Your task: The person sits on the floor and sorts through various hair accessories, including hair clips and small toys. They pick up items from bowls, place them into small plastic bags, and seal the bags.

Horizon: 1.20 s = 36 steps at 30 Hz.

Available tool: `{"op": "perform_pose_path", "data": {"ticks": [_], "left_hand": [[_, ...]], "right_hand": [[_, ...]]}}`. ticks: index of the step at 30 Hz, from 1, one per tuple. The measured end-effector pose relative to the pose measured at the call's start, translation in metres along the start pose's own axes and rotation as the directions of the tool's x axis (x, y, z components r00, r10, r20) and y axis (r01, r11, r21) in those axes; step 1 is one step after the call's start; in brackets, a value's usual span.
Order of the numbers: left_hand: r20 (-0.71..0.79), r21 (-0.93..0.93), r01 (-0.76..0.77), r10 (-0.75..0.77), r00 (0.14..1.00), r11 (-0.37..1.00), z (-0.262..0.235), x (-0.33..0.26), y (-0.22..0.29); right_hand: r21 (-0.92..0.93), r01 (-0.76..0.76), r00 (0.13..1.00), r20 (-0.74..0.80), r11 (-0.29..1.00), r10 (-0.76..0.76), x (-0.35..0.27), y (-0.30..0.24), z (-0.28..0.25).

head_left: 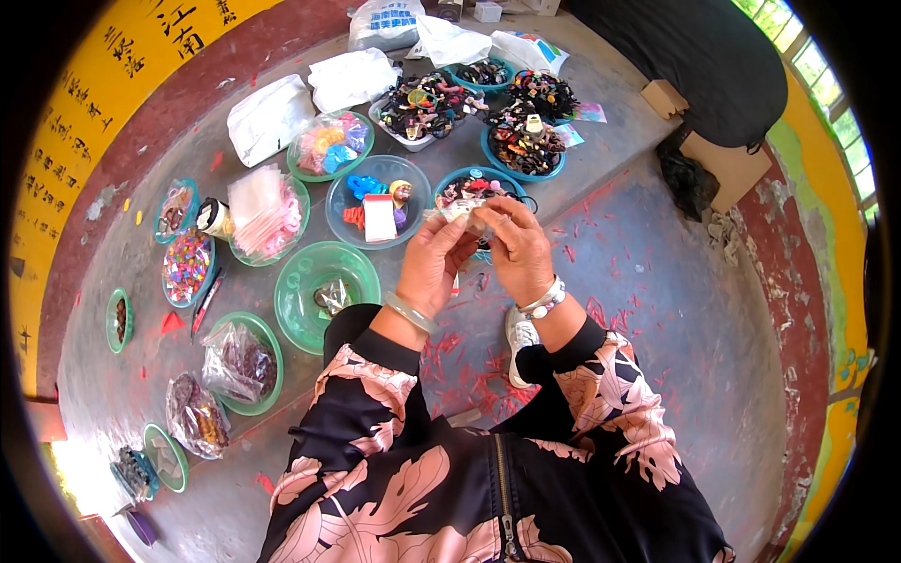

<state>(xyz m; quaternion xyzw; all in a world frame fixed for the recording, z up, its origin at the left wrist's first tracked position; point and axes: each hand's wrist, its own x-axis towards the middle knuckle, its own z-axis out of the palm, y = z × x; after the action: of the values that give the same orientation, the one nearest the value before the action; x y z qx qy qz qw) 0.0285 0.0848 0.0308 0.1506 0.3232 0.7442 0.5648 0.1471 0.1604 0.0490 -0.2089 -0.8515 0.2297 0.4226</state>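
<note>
Grey concrete ledge (601,141) runs from near left to far right, crowded with green and blue bowls; its edge drops to a lower concrete floor (685,310) strewn with red scraps. A yellow wall (66,159) bounds the left. Open floor lies right of the hands. Left hand (434,265) and right hand (518,251) meet above the ledge edge, fingers closed together on a small clear packet (465,210). An empty green bowl (326,281) sits just left of them.

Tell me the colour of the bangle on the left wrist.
The bangle is pale, translucent green, seen best in the head view.
</note>
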Motion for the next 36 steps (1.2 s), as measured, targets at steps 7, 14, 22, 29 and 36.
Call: {"op": "perform_pose_path", "data": {"ticks": [7,14,22,29,36], "left_hand": [[0.007,0.028,-0.051,0.051,0.999,0.998,-0.001,-0.001,0.003],[0.061,0.025,-0.012,0.011,0.998,1.0,0.003,-0.005,0.004],[-0.069,0.056,-0.048,0.052,0.996,0.997,0.0,-0.008,0.003],[-0.132,0.11,-0.337,0.35,0.927,0.935,-0.041,-0.034,0.077],[-0.609,0.449,-0.127,0.407,0.681,0.885,-0.225,-0.117,0.095]], "right_hand": [[0.752,-0.475,0.82,0.188,0.457,0.541,0.005,0.009,-0.001],[0.768,-0.627,0.673,0.449,0.131,0.588,0.008,0.011,-0.004],[0.76,-0.638,0.664,0.461,0.124,0.588,0.007,0.013,0.007],[0.662,-0.597,0.787,0.373,0.453,0.491,0.008,-0.003,0.009],[0.472,-0.755,0.654,0.481,0.456,0.584,0.001,0.006,0.005]]}}
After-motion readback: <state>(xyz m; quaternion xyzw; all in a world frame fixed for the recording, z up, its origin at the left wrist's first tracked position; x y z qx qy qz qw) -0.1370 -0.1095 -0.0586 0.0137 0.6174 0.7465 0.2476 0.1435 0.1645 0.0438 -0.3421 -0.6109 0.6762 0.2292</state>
